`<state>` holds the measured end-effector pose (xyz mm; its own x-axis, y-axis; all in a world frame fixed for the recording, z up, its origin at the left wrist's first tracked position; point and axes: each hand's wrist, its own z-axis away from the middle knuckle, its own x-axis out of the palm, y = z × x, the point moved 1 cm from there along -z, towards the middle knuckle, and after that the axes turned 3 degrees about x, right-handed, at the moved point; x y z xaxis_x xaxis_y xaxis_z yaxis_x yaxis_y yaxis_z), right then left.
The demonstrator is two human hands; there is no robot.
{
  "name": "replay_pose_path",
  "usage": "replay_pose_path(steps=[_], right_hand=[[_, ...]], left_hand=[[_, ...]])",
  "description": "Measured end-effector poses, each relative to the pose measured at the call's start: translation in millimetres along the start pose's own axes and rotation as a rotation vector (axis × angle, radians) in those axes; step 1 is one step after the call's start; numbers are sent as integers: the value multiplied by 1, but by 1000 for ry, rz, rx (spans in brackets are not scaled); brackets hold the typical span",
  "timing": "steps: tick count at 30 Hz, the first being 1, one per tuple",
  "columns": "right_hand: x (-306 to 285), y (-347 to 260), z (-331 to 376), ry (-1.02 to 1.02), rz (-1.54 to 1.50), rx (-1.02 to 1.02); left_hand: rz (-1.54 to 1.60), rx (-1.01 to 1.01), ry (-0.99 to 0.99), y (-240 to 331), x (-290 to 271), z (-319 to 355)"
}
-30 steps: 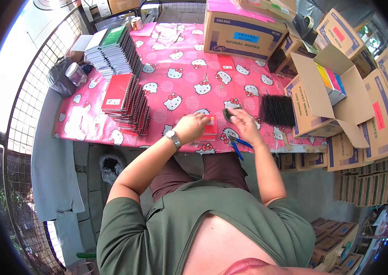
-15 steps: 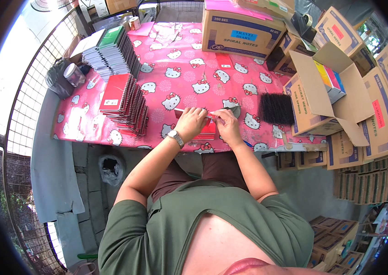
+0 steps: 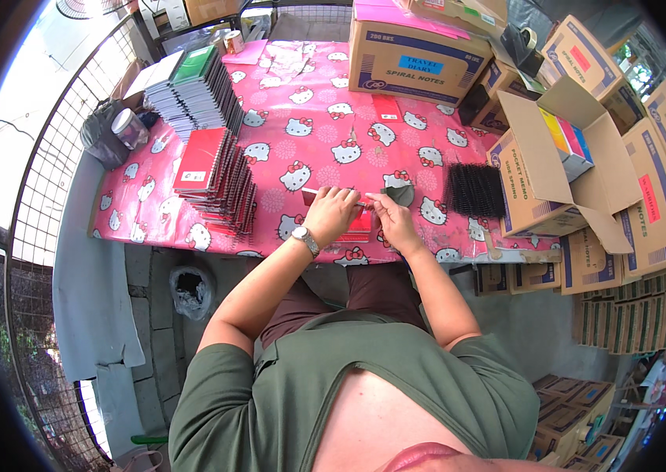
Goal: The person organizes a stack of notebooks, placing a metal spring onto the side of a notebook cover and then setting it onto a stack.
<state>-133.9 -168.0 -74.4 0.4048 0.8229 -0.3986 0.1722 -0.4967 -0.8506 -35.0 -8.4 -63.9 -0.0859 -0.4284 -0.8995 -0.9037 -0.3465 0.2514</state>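
My left hand, with a watch at the wrist, is closed over a small notebook whose reddish corner sticks out past the fingers. At that notebook's right end, my right hand is pinched, its thumb and fingertips together; what they grip is too small to tell. Another red notebook lies on the table beneath both hands. Just beyond my right hand is a grey-green, crumpled piece. To its right sits a bundle of black spiral binding coils.
Left on the pink patterned table stand stacked red spiral notebooks and, behind, green-topped ones. An open carton stands at the right edge, a closed carton at the back. A red card lies before it.
My right fingertips have shifted slightly at the notebook's right end, uncovering more of the grey-green piece. My left hand keeps its hold almost unmoved. The view has shifted slightly.
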Motion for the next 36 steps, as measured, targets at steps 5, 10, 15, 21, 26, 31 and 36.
replay_pose_path(steps=[5, 10, 15, 21, 26, 31, 36], right_hand=[[-20, -21, -4, -122, 180, 185], [-20, -34, -9, -162, 292, 13], [-38, 57, -34, 0, 253, 351], [-40, 65, -45, -310, 215, 401], [-44, 28, -52, -711, -719, 402], [-56, 3, -35, -652, -1113, 312], [-56, 24, -31, -550, -654, 357]], left_hand=[[-65, -6, -15, 14, -3, 1], [-72, 0, -93, 11, -5, 6], [-6, 66, -71, 8, 4, -1], [-169, -40, 97, 2, 0, 16], [13, -77, -97, -10, -6, 16], [60, -32, -52, -2, 0, 9], [116, -23, -46, -5, -1, 3]])
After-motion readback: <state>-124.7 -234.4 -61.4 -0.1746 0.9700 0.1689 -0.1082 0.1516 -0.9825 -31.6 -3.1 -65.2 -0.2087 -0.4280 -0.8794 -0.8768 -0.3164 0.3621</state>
